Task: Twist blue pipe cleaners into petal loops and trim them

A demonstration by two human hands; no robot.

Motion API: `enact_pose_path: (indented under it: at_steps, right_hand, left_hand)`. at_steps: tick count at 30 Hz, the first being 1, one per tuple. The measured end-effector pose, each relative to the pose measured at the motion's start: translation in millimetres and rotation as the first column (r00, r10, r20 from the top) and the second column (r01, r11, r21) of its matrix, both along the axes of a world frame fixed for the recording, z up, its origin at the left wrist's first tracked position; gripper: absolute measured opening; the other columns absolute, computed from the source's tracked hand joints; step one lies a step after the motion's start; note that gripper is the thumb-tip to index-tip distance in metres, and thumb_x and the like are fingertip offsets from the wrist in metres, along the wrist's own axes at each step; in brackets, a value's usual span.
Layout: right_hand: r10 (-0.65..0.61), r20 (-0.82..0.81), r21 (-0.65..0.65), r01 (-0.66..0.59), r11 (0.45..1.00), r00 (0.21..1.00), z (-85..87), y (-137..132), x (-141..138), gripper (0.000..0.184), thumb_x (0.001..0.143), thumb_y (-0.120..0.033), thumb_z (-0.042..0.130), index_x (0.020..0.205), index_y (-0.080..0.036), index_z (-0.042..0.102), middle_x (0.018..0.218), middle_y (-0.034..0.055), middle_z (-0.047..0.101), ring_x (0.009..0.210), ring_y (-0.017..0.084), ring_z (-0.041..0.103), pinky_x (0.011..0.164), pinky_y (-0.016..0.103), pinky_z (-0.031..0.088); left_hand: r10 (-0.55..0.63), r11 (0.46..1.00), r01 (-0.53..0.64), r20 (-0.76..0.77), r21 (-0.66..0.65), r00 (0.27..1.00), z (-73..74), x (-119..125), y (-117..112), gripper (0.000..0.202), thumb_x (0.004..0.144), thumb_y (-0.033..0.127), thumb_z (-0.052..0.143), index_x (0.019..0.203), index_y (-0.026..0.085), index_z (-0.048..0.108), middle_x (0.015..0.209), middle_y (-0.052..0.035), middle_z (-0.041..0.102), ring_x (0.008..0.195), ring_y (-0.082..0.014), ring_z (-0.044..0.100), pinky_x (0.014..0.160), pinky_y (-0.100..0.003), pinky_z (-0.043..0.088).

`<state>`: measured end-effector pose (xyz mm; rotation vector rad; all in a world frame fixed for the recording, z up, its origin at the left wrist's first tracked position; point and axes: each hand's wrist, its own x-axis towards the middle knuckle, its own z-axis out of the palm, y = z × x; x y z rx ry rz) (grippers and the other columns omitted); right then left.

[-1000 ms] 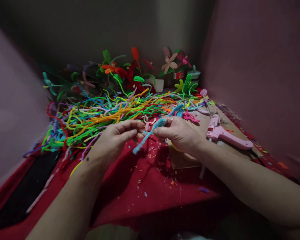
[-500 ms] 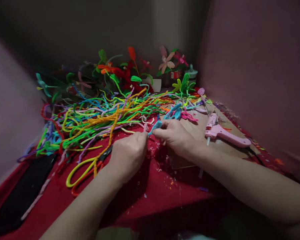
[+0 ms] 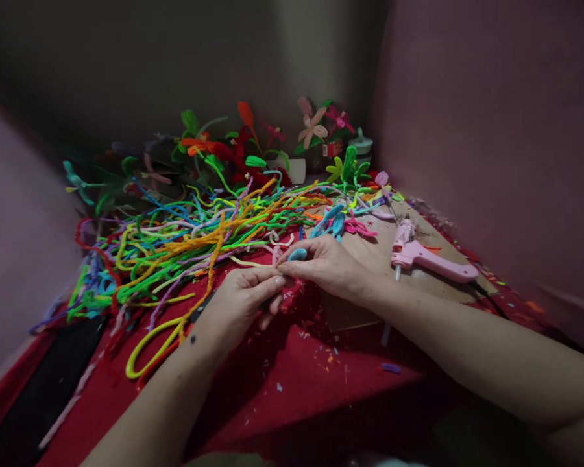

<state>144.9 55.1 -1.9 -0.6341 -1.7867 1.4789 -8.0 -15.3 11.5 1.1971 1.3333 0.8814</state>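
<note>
My left hand (image 3: pixel 246 299) and my right hand (image 3: pixel 324 266) meet over the red cloth (image 3: pixel 292 383), fingers pinched together. Between the fingertips shows a small bent piece of light blue pipe cleaner (image 3: pixel 298 254); most of it is hidden by the fingers. Both hands grip it. A big tangle of coloured pipe cleaners (image 3: pixel 189 237) lies just behind and left of the hands.
A pink glue gun (image 3: pixel 431 258) lies on a brown board (image 3: pixel 370 250) to the right, with blue and pink petal shapes (image 3: pixel 343 224) beside it. Finished pipe-cleaner flowers (image 3: pixel 253 146) stand at the back. Yellow-handled scissors (image 3: pixel 163 334) rest at left. Walls close in on both sides.
The long blue pipe cleaner that hung between my hands is now folded up short inside my fingertips. My left hand turned palm-in, uncovering the scissors. The view shifted slightly.
</note>
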Motion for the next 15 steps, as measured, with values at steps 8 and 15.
enact_pose_path:
  at_steps: [8,15]
  right_hand:
    - [-0.264,0.066,0.333,0.228,0.915,0.962,-6.3,-7,-3,0.014,0.079,-0.018,0.059,0.069,-0.017,0.068,0.066,0.0002,0.066,0.064,0.01,0.058,0.064,0.022,0.041]
    - [-0.389,0.038,0.314,0.359,0.879,0.92,-1.3,-18,-3,0.029,0.081,-0.043,0.058,0.078,-0.014,0.063,0.064,0.0014,0.061,0.059,0.01,0.052,0.057,0.023,0.036]
  left_hand:
    - [0.101,0.989,-0.083,0.143,-0.125,0.985,-4.0,15,0,0.022,0.071,0.037,0.063,0.074,0.016,0.058,0.037,0.0082,0.041,0.028,-0.003,0.024,0.031,-0.017,0.017]
    - [0.323,0.94,-0.324,0.031,0.106,0.946,17.8,-12,14,0.024,0.07,0.037,0.067,0.076,0.017,0.058,0.042,0.0093,0.036,0.035,-0.0027,0.028,0.035,-0.014,0.02]
